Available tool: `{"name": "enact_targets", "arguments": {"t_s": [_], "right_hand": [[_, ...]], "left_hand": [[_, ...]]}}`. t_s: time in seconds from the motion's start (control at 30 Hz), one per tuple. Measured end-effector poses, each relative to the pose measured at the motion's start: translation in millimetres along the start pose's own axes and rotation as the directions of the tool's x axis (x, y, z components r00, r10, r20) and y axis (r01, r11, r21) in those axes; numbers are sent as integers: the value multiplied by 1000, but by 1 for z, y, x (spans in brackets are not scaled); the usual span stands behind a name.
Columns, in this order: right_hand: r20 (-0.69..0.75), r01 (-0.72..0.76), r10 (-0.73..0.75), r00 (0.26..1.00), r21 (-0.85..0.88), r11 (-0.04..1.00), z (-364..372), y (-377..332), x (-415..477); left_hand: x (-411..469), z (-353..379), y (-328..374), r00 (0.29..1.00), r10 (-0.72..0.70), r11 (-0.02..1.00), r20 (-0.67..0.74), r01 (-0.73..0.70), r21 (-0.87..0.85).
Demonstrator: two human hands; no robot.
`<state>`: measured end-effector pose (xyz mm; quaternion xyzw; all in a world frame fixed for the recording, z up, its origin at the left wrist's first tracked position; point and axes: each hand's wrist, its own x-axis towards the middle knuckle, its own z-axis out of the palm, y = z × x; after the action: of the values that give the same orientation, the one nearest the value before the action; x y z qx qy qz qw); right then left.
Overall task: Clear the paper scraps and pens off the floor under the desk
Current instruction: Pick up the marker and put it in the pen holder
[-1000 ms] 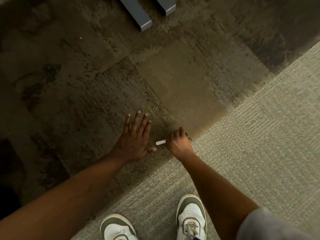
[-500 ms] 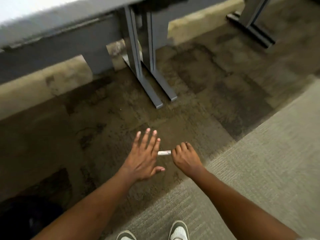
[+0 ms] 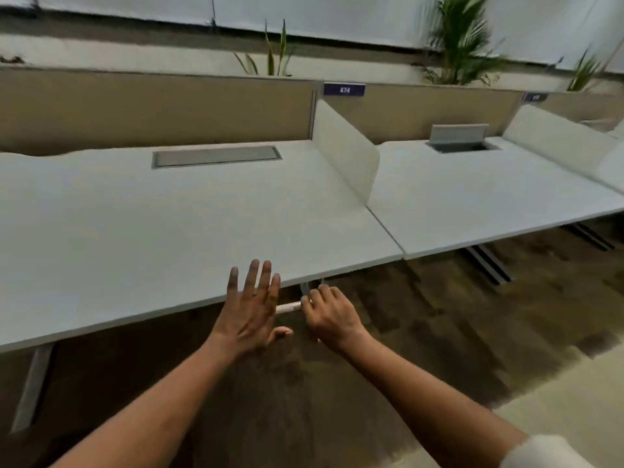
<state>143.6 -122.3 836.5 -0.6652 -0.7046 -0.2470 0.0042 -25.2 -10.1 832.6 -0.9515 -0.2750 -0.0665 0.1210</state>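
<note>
One pen (image 3: 289,307) in right hand (image 3: 332,315)

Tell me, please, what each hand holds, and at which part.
The right hand grips a white pen around its right end; the left end sticks out. The left hand is open, holding nothing.

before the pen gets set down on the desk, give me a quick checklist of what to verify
1. Pen held: ok. The right hand is closed on the white pen.
2. Grip security: cannot tell. Only one end of the pen shows past the fingers.
3. Left hand free: ok. It is open and flat, holding nothing.
4. Landing spot: ok. The desk top ahead is bare near its front edge.
5. Pen above the desk: not ok. It sits in front of the edge, over the carpet.
6. Floor fully cleared: cannot tell. The desk hides most of the floor beneath it.
</note>
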Motion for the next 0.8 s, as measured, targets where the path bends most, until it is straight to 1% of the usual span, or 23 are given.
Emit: {"name": "enact_targets", "arguments": {"t_s": [0.03,0.17,0.27,0.4,0.53,0.67,0.8], "right_hand": [[-5,36,-36,999,-4,999,-15,-4,17],[-107,157,-160,981,-42,987,-63,-28,93],[-215,216,-228,950,-80,973,-92,-58,157],[-317,291,-307,897,-100,952,-126,-116,238],[-369,367,-371,852,-85,926,-156,-190,313],[-389,436,-425,817,-66,898,-179,-263,374],[-387,480,-460,799,-50,876,-193,-321,428]], "left_hand": [[-5,-14,-13,999,-41,999,-7,41,-3],[-31,-53,-82,977,-211,977,-4,211,41],[-62,-75,-146,947,-320,944,-19,320,84],[-110,-103,-237,897,-436,885,-65,441,147],[-165,-124,-326,851,-517,825,-95,525,211],[-221,-139,-404,798,-589,756,-126,599,266],[-269,-147,-461,746,-661,700,-81,651,293]]}}
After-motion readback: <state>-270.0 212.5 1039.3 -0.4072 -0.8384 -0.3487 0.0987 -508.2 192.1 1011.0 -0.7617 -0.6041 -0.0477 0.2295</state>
